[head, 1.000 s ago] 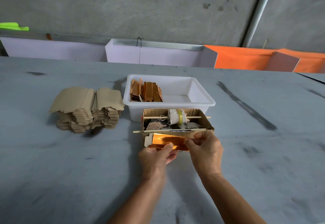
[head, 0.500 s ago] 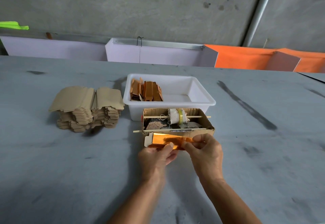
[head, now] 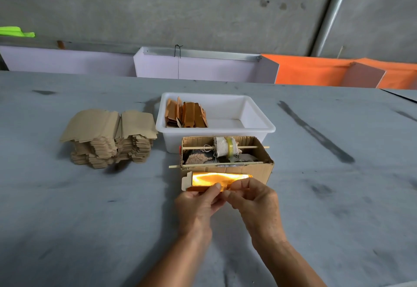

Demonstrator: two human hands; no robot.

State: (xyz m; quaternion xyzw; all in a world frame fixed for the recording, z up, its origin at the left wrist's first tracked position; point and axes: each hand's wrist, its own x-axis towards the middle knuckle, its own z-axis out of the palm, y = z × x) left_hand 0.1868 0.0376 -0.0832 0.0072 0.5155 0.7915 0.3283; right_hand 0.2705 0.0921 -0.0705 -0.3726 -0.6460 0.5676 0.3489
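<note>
grey table (head: 67, 219): cardboard box (head: 248, 169) crowds both hands' gold sleeve (head: 214, 179).

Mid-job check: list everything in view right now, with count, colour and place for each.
gold carton: one, shiny gold-orange, pale end flap, in front of the cardboard box
cardboard box: one, brown, open top, just in front of the tub
sticks: two, pale wood, lying across the box
roll: one, white cloth with yellow band, on the far stick
tub: one, white, table centre
folded pieces: several, orange-brown, tub's left end
flat blanks: one stack, tan, left of the tub
table: one, grey
boards: lavender and orange, along the table's far edge
left hand: pinches the gold carton's near edge
right hand: pinches the same edge
</note>
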